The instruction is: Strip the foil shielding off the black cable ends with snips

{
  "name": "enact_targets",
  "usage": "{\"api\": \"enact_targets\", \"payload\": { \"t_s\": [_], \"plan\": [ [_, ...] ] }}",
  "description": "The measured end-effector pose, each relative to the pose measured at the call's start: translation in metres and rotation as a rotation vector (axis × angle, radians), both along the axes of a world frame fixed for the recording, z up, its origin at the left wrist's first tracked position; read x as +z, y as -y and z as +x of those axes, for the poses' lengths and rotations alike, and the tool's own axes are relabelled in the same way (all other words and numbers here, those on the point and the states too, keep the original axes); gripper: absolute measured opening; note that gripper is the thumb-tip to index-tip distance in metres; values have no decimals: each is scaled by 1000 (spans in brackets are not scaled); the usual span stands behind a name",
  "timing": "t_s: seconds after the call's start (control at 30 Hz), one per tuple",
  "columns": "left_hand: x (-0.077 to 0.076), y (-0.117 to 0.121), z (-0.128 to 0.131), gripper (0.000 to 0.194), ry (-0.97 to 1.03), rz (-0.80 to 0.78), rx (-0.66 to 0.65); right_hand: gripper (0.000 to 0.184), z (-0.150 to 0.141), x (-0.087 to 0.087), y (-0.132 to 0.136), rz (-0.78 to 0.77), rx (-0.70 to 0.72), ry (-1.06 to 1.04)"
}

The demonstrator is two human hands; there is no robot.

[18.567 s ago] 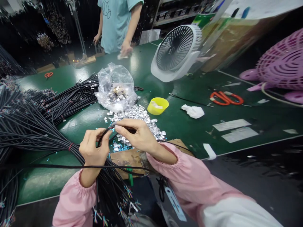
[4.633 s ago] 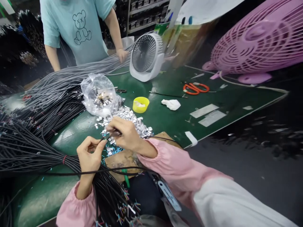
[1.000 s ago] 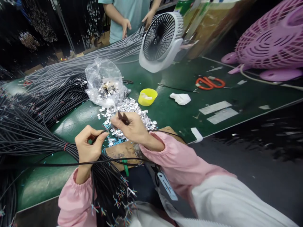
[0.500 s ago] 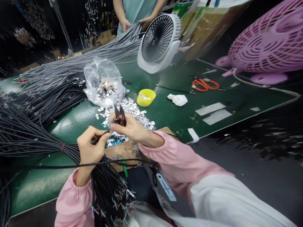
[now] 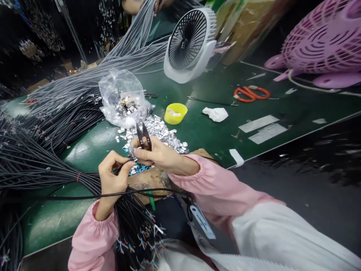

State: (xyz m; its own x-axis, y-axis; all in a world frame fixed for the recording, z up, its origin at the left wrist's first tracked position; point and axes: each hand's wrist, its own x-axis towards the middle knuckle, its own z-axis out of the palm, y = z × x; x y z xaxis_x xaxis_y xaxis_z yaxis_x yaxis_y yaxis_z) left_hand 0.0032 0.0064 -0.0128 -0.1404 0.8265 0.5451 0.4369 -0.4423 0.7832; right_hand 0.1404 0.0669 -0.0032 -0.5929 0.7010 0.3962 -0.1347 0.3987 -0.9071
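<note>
My left hand point(image 5: 113, 175) pinches a black cable point(image 5: 128, 161) near its end between thumb and forefinger. Close against that end is my right hand point(image 5: 162, 155), its thumb and forefinger pressed together at the cable tip. Black thread snips point(image 5: 145, 141) sit in the same right hand, blades spread and pointing up. The very tip of the cable is hidden by the fingers. Under my left wrist runs a tied bundle of black cables point(image 5: 63, 171), with bared coloured wire ends point(image 5: 146, 235) hanging over my lap. Foil scraps point(image 5: 162, 131) and blue clippings point(image 5: 138, 169) lie beyond my hands.
Behind the foil stand a clear plastic bag point(image 5: 122, 99) of scraps and a yellow cup point(image 5: 175, 113). Orange-handled scissors point(image 5: 251, 94), a white fan point(image 5: 187, 45) and a pink fan point(image 5: 324, 45) are to the right. A co-worker's hands lift grey cables point(image 5: 135, 41).
The snips in my right hand have turned until their blades point up. Both hands stay at the cable end. A co-worker's grey cables have come onto the table and are now raised at the far end.
</note>
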Motion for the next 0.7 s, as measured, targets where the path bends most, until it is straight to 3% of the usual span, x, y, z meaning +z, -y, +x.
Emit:
{"api": "enact_targets", "payload": {
  "t_s": [0.13, 0.17, 0.23, 0.3, 0.37, 0.43, 0.47, 0.6, 0.7],
  "plan": [
    [-3, 2, 5, 22, -48, 86, 115, 12, 0, -1, 5, 463, -370, 99],
    [-4, 2, 7, 22, -62, 90, 139, 12, -1, -1, 7, 526, -435, 115],
    [-5, 3, 9, 21, -75, 101, 164, 12, -1, -1, 9, 497, -484, 111],
    [-5, 3, 8, 19, -61, 119, 165, 15, -1, 0, 7, 305, -382, 64],
    [-4, 2, 6, 17, -55, 93, 120, 19, 0, 1, 4, 96, -125, 11],
    [-2, 3, 4, 20, -69, 14, 45, 21, 1, 2, 1, 69, 60, -27],
    [0, 3, 3, 25, -76, -43, 6, 20, 1, 1, 0, 146, 50, -30],
    [4, 4, 1, 46, 6, -261, -100, 12, 2, -2, -3, 619, -320, 53],
    [4, 3, 0, 51, 148, -356, -140, 12, 4, -2, -5, 637, -603, -6]
  ]
}}
